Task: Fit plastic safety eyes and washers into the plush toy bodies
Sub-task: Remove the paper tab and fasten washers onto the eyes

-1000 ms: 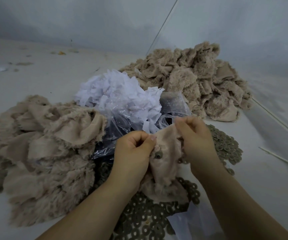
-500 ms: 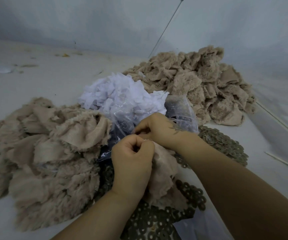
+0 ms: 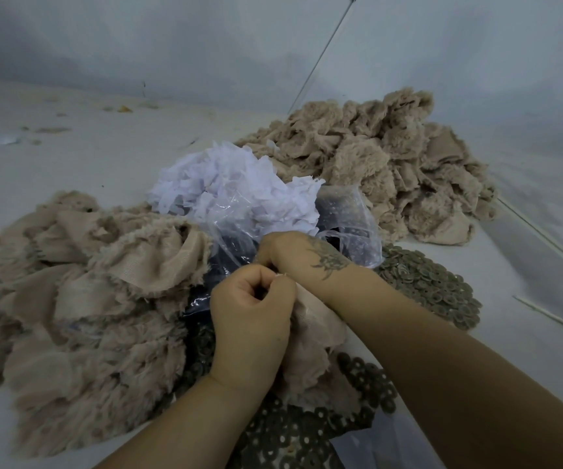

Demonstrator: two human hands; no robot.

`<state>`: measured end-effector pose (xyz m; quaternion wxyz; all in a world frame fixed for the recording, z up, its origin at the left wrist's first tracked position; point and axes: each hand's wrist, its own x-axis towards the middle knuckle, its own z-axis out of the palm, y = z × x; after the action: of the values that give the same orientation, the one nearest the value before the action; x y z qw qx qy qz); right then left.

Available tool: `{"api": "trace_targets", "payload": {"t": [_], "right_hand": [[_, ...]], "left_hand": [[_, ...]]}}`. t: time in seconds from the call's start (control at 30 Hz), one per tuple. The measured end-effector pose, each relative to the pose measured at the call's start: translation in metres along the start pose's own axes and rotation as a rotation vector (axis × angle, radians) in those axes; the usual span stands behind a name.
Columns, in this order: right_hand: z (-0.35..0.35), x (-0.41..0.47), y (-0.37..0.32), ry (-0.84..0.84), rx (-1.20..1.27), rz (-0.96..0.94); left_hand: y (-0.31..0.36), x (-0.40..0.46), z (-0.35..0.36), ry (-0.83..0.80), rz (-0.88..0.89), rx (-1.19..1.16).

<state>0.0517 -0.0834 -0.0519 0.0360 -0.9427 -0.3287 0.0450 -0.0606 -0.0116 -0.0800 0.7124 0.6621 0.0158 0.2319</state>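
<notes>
Head view: your left hand [image 3: 249, 319] is curled tight, pinching the top edge of the plush body [image 3: 317, 336], which hangs down toward 5 o'clock from that fist over the washers [image 3: 429, 286] on the tabletop [image 3: 87, 164]. Your right hand [image 3: 290, 252] sits just past it at 1 o'clock, fingers bent down at the mouth of the clear bag [image 3: 348, 225]; whether it holds an eye, you cannot tell from here. The right hand is nearer the bag, so the fetch is likely its job while the left keeps the body's hole presented upward.
</notes>
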Motion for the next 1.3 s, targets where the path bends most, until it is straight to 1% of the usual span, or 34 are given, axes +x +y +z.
{"api": "trace_targets", "payload": {"t": [0.07, 0.1, 0.2, 0.23, 0.27, 0.37, 0.47, 0.5, 0.57, 0.6, 0.67, 0.73, 0.77, 0.8, 0.87, 0.9, 0.97, 1.03, 1.13, 1.23, 1.3], "right_hand": [[-0.002, -0.006, -0.003, 0.015, 0.034, -0.015], [-0.002, -0.010, -0.003, 0.029, 0.088, -0.021], [-0.008, -0.035, -0.006, 0.109, 0.409, -0.065], [-0.010, -0.042, -0.008, 0.114, 0.467, -0.053], [-0.011, -0.046, -0.010, 0.105, 0.489, -0.037], [-0.015, -0.043, -0.015, 0.078, 0.437, -0.038], [-0.014, -0.039, -0.013, 0.035, 0.436, -0.029], [-0.013, -0.039, -0.012, 0.059, 0.433, -0.046], [-0.008, -0.043, -0.008, 0.184, 0.484, -0.071], [-0.007, -0.047, -0.006, 0.278, 0.539, -0.041], [-0.006, -0.055, 0.003, 0.479, 0.691, 0.119], [-0.010, -0.068, 0.017, 0.569, 0.853, 0.314], [-0.012, -0.078, 0.026, 0.560, 0.875, 0.390], [-0.013, -0.090, 0.034, 0.508, 0.848, 0.444], [-0.010, -0.115, 0.040, 0.338, 0.761, 0.514], [-0.007, -0.124, 0.038, 0.274, 0.754, 0.526], [0.004, -0.136, 0.028, 0.236, 0.874, 0.478], [0.015, -0.140, 0.022, 0.292, 1.096, 0.418], [0.025, -0.138, 0.020, 0.366, 1.381, 0.388], [0.030, -0.137, 0.020, 0.417, 1.460, 0.353], [0.030, -0.138, 0.020, 0.511, 1.442, 0.347]], "left_hand": [[-0.001, 0.000, 0.000, -0.003, 0.003, 0.005], [-0.001, 0.000, 0.000, 0.001, 0.006, 0.008], [-0.002, 0.000, 0.001, 0.003, 0.008, -0.003], [-0.003, 0.000, 0.001, -0.002, 0.010, 0.000], [-0.003, 0.000, 0.001, -0.007, 0.011, 0.005], [-0.004, 0.001, 0.000, 0.002, 0.012, 0.015], [-0.004, 0.001, 0.001, 0.011, 0.010, 0.012], [-0.004, 0.001, 0.001, 0.012, 0.011, 0.012], [-0.004, 0.001, 0.000, 0.014, 0.015, 0.014], [-0.004, 0.001, 0.000, 0.010, 0.016, 0.011], [-0.004, 0.000, 0.000, -0.006, 0.012, -0.011], [-0.003, 0.000, 0.000, -0.023, 0.003, -0.051], [-0.003, 0.000, 0.000, -0.033, 0.003, -0.063], [-0.004, -0.001, 0.000, -0.042, 0.010, -0.063], [-0.005, -0.001, 0.001, -0.056, 0.026, -0.046], [-0.005, -0.002, 0.002, -0.075, 0.033, -0.039], [-0.004, -0.004, 0.004, -0.125, 0.047, -0.023], [-0.002, -0.006, 0.005, -0.160, 0.058, -0.007], [-0.002, -0.007, 0.004, -0.202, 0.065, 0.012], [-0.003, -0.006, 0.004, -0.226, 0.018, -0.017], [-0.004, -0.006, 0.005, -0.237, -0.003, -0.012]]}}
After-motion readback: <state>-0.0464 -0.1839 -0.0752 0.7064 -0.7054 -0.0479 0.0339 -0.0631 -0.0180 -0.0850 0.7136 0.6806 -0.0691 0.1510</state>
